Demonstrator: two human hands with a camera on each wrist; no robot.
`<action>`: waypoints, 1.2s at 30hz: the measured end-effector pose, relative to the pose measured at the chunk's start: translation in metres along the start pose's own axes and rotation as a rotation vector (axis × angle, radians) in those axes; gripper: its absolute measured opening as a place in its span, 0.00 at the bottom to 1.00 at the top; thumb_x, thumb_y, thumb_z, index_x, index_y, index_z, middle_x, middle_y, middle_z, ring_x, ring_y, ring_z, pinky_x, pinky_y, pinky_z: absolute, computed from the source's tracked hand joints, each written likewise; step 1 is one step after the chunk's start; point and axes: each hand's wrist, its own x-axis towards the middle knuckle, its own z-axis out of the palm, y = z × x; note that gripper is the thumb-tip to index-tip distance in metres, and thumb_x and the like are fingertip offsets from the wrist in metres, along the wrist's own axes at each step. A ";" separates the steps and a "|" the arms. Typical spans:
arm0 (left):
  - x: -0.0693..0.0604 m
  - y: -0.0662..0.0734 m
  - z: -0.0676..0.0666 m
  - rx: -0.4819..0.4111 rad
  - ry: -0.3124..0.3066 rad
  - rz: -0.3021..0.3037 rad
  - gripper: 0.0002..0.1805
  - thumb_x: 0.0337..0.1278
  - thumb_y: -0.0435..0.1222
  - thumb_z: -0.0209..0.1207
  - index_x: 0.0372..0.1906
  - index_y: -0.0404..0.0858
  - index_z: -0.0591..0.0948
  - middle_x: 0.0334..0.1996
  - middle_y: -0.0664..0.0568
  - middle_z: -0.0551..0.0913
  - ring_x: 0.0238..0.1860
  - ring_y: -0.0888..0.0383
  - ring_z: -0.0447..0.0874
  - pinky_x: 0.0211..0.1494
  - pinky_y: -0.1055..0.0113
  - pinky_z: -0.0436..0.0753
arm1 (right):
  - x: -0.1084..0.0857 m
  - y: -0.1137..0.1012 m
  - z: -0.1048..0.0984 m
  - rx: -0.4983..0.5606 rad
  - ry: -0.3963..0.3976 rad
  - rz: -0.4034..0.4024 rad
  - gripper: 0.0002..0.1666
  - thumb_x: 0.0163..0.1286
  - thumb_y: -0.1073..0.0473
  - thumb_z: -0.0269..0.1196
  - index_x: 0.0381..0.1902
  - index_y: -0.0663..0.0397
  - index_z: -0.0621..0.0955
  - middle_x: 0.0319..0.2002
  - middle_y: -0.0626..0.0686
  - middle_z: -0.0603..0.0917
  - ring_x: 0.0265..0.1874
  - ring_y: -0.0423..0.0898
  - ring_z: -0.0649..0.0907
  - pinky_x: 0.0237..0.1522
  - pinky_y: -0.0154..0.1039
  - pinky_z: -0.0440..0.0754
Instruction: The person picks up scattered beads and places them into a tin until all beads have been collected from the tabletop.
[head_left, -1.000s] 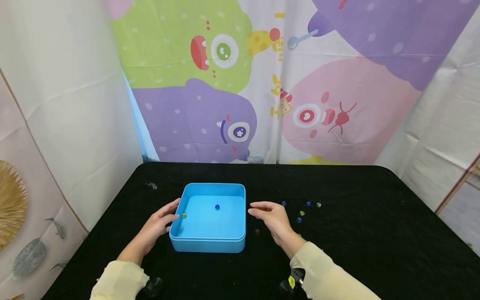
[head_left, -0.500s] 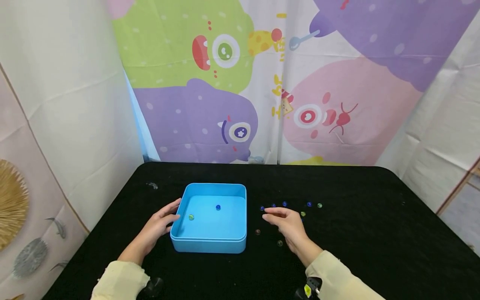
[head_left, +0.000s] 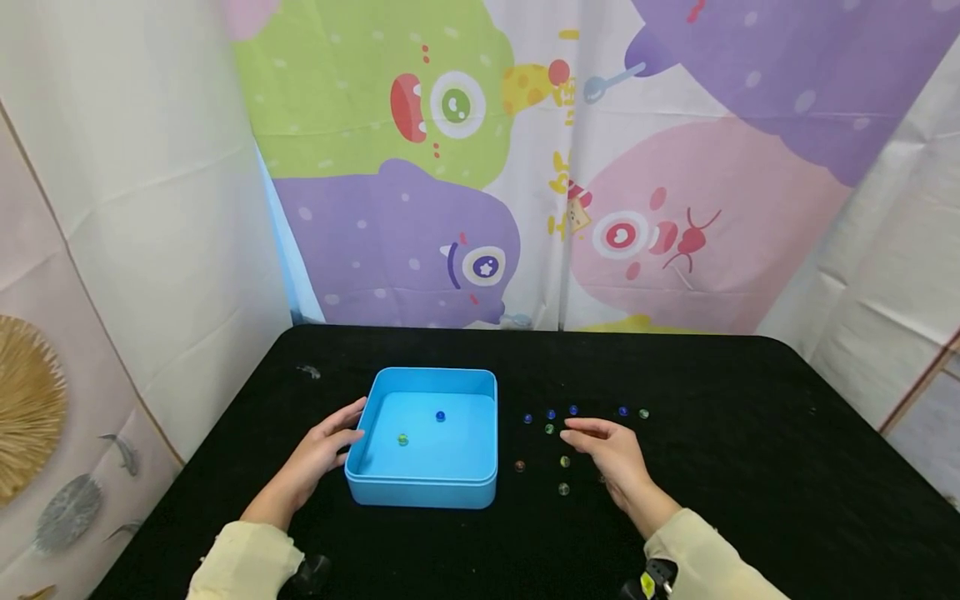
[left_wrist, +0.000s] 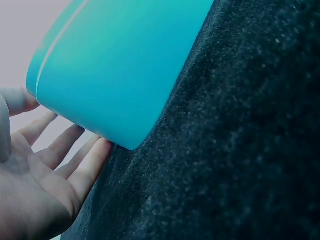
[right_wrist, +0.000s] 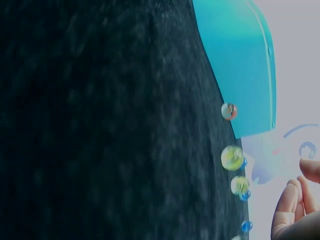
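Note:
The square light-blue box holds a blue marble and a green-yellow marble. Its left side meets the fingers of my left hand; the left wrist view shows these fingers extended, tips against the box wall. To the box's right, my right hand hovers with thumb and forefinger close together. No marble shows between its fingers in the right wrist view. Near its fingertips lie a green marble and a blue marble. The hand may hide other marbles.
Several more marbles are scattered on the black tabletop, including a reddish marble close to the box and a clear marble nearer the front. A cartoon-printed curtain hangs behind the table.
My right hand has moved right, away from the box, uncovering marbles. The green-yellow marble has rolled rightward inside the box. My left hand has stayed at the box's side.

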 end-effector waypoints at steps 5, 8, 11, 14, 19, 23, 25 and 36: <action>0.001 0.000 0.000 -0.004 -0.001 -0.008 0.30 0.67 0.38 0.45 0.72 0.42 0.53 0.70 0.37 0.50 0.67 0.36 0.52 0.62 0.43 0.65 | 0.004 0.001 -0.012 -0.025 0.028 0.016 0.20 0.58 0.60 0.66 0.48 0.63 0.80 0.44 0.55 0.82 0.39 0.48 0.81 0.47 0.43 0.77; 0.001 -0.001 0.000 -0.009 -0.003 -0.012 0.31 0.67 0.39 0.45 0.72 0.42 0.53 0.70 0.36 0.50 0.67 0.36 0.52 0.61 0.43 0.65 | 0.007 0.001 -0.019 -0.030 0.037 0.032 0.20 0.59 0.59 0.66 0.48 0.63 0.80 0.45 0.55 0.82 0.38 0.45 0.80 0.46 0.41 0.77; 0.001 -0.001 -0.001 -0.013 -0.005 -0.013 0.30 0.67 0.39 0.45 0.72 0.43 0.53 0.70 0.36 0.50 0.67 0.36 0.52 0.61 0.43 0.66 | 0.010 0.002 -0.026 -0.035 0.047 0.045 0.21 0.59 0.58 0.66 0.49 0.61 0.80 0.45 0.53 0.82 0.38 0.45 0.79 0.45 0.40 0.77; 0.001 -0.001 -0.001 -0.014 -0.005 -0.010 0.30 0.68 0.39 0.44 0.72 0.42 0.53 0.70 0.36 0.50 0.67 0.36 0.52 0.61 0.43 0.66 | 0.014 0.003 -0.031 -0.039 0.062 0.046 0.22 0.59 0.58 0.66 0.50 0.62 0.80 0.46 0.54 0.81 0.37 0.44 0.79 0.44 0.39 0.77; 0.001 -0.002 0.000 -0.015 -0.002 -0.006 0.30 0.68 0.38 0.44 0.72 0.42 0.54 0.70 0.37 0.51 0.67 0.36 0.53 0.62 0.44 0.65 | 0.023 0.006 -0.039 -0.051 0.100 0.041 0.23 0.60 0.59 0.65 0.51 0.64 0.79 0.49 0.55 0.80 0.34 0.38 0.79 0.45 0.39 0.76; 0.001 -0.002 0.000 -0.012 -0.001 -0.005 0.30 0.68 0.38 0.45 0.72 0.42 0.54 0.70 0.37 0.50 0.67 0.36 0.53 0.62 0.44 0.65 | 0.029 0.009 -0.044 -0.048 0.139 0.053 0.23 0.60 0.59 0.65 0.52 0.65 0.78 0.48 0.54 0.80 0.32 0.36 0.78 0.47 0.42 0.74; 0.000 -0.002 0.000 -0.012 -0.002 -0.007 0.30 0.68 0.39 0.45 0.72 0.42 0.54 0.70 0.37 0.50 0.67 0.36 0.53 0.62 0.44 0.65 | 0.031 0.011 -0.046 -0.049 0.160 0.056 0.23 0.60 0.60 0.65 0.52 0.66 0.78 0.47 0.54 0.81 0.32 0.37 0.78 0.48 0.43 0.73; 0.002 -0.002 0.000 -0.010 0.000 -0.010 0.31 0.67 0.39 0.45 0.72 0.42 0.53 0.70 0.37 0.50 0.67 0.36 0.53 0.62 0.44 0.65 | 0.045 0.011 -0.059 -0.056 0.244 0.067 0.25 0.59 0.60 0.65 0.53 0.68 0.77 0.49 0.56 0.80 0.32 0.38 0.78 0.48 0.40 0.73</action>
